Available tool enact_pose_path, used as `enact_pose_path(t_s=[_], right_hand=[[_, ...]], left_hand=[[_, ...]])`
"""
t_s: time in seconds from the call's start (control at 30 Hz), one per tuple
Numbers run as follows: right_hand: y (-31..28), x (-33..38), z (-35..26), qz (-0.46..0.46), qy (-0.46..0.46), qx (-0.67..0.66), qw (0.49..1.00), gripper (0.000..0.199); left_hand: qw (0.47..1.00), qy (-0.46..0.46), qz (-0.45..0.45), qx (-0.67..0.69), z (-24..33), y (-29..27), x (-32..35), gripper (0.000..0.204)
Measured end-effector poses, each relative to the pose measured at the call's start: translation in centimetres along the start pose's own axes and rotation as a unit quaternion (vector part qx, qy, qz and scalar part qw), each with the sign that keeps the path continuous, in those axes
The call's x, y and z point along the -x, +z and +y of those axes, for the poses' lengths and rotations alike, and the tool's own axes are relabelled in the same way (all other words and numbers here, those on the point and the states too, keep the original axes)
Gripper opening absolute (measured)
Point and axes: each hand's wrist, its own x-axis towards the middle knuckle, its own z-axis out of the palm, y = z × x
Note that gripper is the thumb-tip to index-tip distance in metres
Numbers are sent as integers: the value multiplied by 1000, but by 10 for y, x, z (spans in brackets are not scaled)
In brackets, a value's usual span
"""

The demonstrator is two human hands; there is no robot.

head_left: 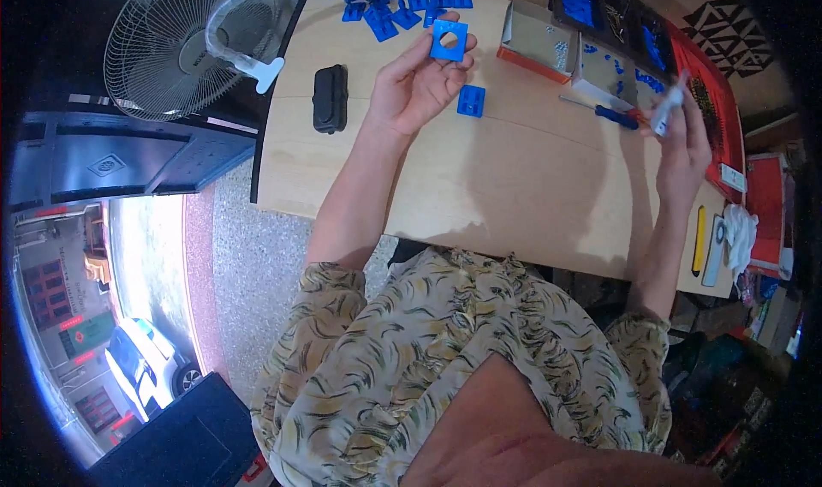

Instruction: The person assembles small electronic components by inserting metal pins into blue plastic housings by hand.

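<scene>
My left hand is raised over the far part of the table, its fingers closed on a blue square plate with a round hole through it. Just below that hand, a second small blue part lies on the wood. At the right side, my right hand grips a small whitish tube, blurred, with its tip pointing up. Beside those fingers lies a screwdriver with a dark blue handle, its shaft pointing left.
Blue parts are heaped at the back. An open box and a black tray hold small pieces at the far right, next to a red tray. A black case, a fan and a yellow cutter sit around.
</scene>
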Motion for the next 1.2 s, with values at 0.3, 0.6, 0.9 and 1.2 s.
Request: enact_pose_path(t_s=[0.3, 0.6, 0.9, 1.2], right_hand=[[112, -36, -80, -247, -25, -201, 948, 58], [152, -44, -14, -259, 77, -365, 891, 36], [198, -1, 20, -233, 311, -367, 845, 26], [190, -4, 27, -279, 333, -532, 727, 21]], left_hand=[[1000, 6, 26, -13, -1, 0, 2, 48], [999, 27, 38, -25, 0, -1, -2, 51], [965, 102, 70, -231, -16, 2, -6, 60], [907, 128, 89, -392, -35, 5, -6, 63]])
